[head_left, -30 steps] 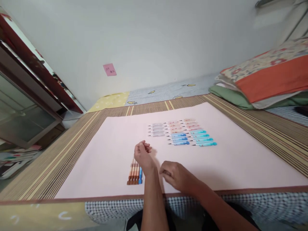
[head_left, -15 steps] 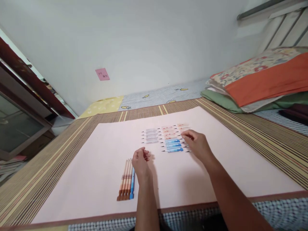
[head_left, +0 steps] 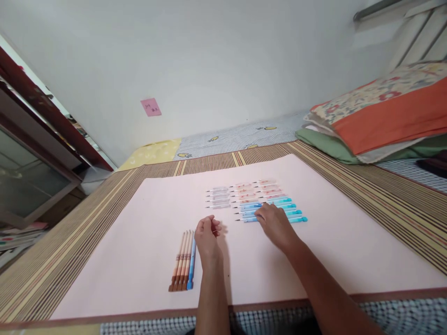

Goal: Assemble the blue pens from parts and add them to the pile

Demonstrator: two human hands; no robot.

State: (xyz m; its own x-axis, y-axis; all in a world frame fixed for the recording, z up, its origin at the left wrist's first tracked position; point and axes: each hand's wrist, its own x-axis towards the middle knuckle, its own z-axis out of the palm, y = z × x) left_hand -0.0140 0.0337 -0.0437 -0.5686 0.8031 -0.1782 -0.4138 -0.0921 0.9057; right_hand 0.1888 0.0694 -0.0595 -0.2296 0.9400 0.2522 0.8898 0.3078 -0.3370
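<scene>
My right hand reaches over a group of pens laid in columns, its fingers closed at the right ends of the blue pens. Just beyond it lie several teal-ended pens. Clear pens with dark tips pointing left form the left column, and red-patterned pens lie behind the blue ones. My left hand hovers with its fingers curled together; what they hold, if anything, is hidden. Beside it lie several brown-and-cream pens and one longer blue pen, side by side.
A pale pink sheet covers the striped mat beneath the pens. Folded bedding is piled at the right. A pink note sticks to the white wall behind, and a glass-fronted cabinet stands at left.
My right hand has moved left and slightly toward me, from the right-hand column to the blue pens, uncovering the teal-ended pens. My left hand stays nearly in place.
</scene>
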